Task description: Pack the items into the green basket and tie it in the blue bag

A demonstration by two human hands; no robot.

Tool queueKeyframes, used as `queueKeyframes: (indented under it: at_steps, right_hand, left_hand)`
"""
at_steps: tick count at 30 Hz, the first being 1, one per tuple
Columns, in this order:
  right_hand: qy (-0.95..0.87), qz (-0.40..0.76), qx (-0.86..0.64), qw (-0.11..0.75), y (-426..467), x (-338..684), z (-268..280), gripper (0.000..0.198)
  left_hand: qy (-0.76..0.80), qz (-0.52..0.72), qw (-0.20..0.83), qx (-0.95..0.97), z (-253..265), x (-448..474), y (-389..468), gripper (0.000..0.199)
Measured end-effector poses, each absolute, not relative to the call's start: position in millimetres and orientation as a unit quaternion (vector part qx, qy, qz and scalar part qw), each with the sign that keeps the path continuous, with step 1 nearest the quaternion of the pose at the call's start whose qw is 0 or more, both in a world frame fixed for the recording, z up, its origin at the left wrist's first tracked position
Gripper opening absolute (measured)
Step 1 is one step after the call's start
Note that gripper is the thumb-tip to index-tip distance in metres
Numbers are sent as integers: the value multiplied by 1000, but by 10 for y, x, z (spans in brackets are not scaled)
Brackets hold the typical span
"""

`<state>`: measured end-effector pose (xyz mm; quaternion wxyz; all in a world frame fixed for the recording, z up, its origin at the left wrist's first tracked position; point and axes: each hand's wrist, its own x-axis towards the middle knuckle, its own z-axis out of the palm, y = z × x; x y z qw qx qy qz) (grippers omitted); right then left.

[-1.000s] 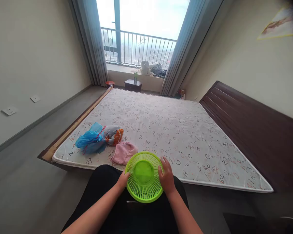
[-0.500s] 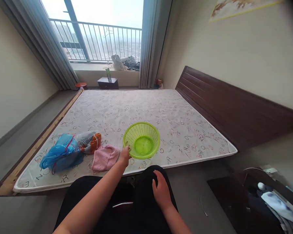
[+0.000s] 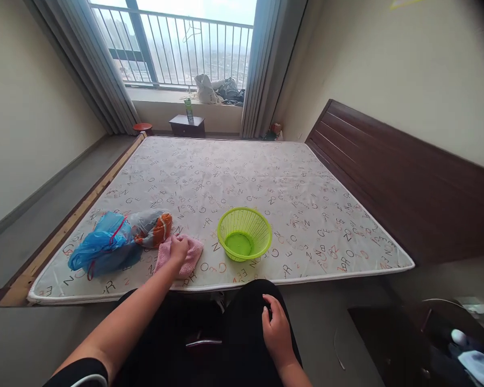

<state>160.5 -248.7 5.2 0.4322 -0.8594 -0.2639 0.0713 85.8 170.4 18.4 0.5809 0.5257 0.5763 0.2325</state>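
My left hand (image 3: 179,248) is over a pink cloth (image 3: 192,257) near the front edge of the mattress, its fingers closed on the fabric. Just beyond it lies a clear plastic bag with something orange inside (image 3: 155,228). Left of that sits a blue plastic bag (image 3: 107,244) with red ties. A green slotted plastic basket (image 3: 244,234) stands upright to the right of the cloth, touched by neither hand. My right hand (image 3: 277,329) rests on my right thigh, thumb and fingers apart, holding nothing.
The letter-printed mattress (image 3: 234,166) fills the middle, with a dark wooden headboard (image 3: 387,161) on the right. A small nightstand (image 3: 187,128) with a green bottle (image 3: 189,110) stands beyond it. Dark furniture with items on it (image 3: 423,344) is at lower right.
My left hand has let go of the green basket and moved left onto the pink cloth. The basket now stands by itself on the mattress. The view has tilted down and turned slightly.
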Motion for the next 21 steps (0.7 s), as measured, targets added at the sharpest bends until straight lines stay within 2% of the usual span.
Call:
queueKeyframes:
  at_steps: [2, 4, 8, 11, 13, 15, 17, 19, 21]
  right_hand:
    - [-269, 71, -864, 420, -2456, 1603, 36, 33]
    - [-278, 70, -869, 404, -2422, 1599, 23, 32]
    - [-292, 72, -876, 376, -2352, 1585, 39, 31]
    - [-296, 89, -878, 365, -2304, 1571, 92, 31]
    - [-299, 103, -876, 365, -2262, 1557, 131, 31]
    - [-313, 127, -862, 377, -2185, 1535, 170, 29]
    - [-324, 182, -832, 411, -2044, 1508, 239, 28]
    - [-318, 258, -778, 477, -1824, 1484, 386, 36]
    - [-307, 307, -708, 557, -1551, 1472, 645, 53]
  left_hand:
    - [628, 223, 462, 585, 185, 538, 2186, 74]
    - [659, 138, 363, 644, 156, 279, 2589, 70]
    - [660, 84, 357, 656, 106, 98, 3008, 37]
    - [667, 130, 338, 651, 209, 209, 3000, 30]
    - [643, 203, 319, 666, 347, 286, 2845, 33]
    - [564, 315, 308, 698, 487, 280, 2552, 33]
    - [490, 370, 320, 721, 571, 174, 2123, 34]
    - [439, 391, 296, 753, 577, 12, 1593, 32]
    - [387, 386, 275, 791, 540, -139, 1031, 28]
